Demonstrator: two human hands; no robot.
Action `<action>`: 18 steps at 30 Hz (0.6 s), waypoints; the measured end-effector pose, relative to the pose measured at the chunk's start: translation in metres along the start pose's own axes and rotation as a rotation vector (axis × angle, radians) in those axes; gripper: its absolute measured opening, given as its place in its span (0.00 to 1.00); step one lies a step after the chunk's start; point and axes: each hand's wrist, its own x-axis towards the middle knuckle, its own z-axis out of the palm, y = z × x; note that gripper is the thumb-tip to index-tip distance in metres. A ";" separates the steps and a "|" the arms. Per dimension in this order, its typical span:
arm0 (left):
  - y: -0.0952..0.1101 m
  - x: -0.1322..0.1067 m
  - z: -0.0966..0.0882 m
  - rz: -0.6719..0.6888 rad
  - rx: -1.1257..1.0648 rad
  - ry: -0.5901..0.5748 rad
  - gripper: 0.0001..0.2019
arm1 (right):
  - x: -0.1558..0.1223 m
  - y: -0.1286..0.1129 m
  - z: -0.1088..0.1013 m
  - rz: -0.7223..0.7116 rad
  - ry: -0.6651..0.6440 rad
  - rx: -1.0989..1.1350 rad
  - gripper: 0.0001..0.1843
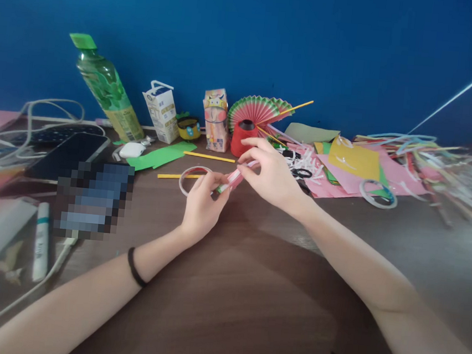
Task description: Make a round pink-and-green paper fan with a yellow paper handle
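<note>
A small pink, white and green piece of paper (238,176), apparently folded, spans the gap between my hands above the table. My left hand (203,206) pinches its near end between thumb and fingers. At the far end, my right hand (272,174) has thumb and forefinger closed on the paper, with the other fingers curved above. A roll of clear tape (182,183) shows just behind my left fingers; whether they touch it I cannot tell. A red cone-shaped spool (243,139) stands just beyond my right fingertips, and a pleated pink-and-green paper fan (254,115) is behind it.
Yellow sticks (208,156) and green paper (160,156) lie beyond my left hand. A leaning green bottle (111,90), a white carton (161,115) and a printed carton (215,122) line the wall. Left are phones and a marker (41,242); right, colored paper (357,159) and another tape roll (378,194).
</note>
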 end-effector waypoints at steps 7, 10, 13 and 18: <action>0.000 0.000 0.000 0.005 0.005 -0.007 0.05 | 0.008 0.010 -0.010 0.053 0.019 0.060 0.04; 0.000 -0.001 0.000 0.011 0.010 -0.006 0.05 | 0.010 0.015 -0.011 0.094 -0.020 0.087 0.03; -0.001 -0.001 0.000 0.024 -0.003 -0.008 0.05 | 0.010 0.018 -0.011 0.106 -0.048 0.100 0.03; -0.001 -0.001 -0.001 0.025 -0.010 -0.017 0.04 | 0.010 0.019 -0.010 0.130 -0.058 0.111 0.03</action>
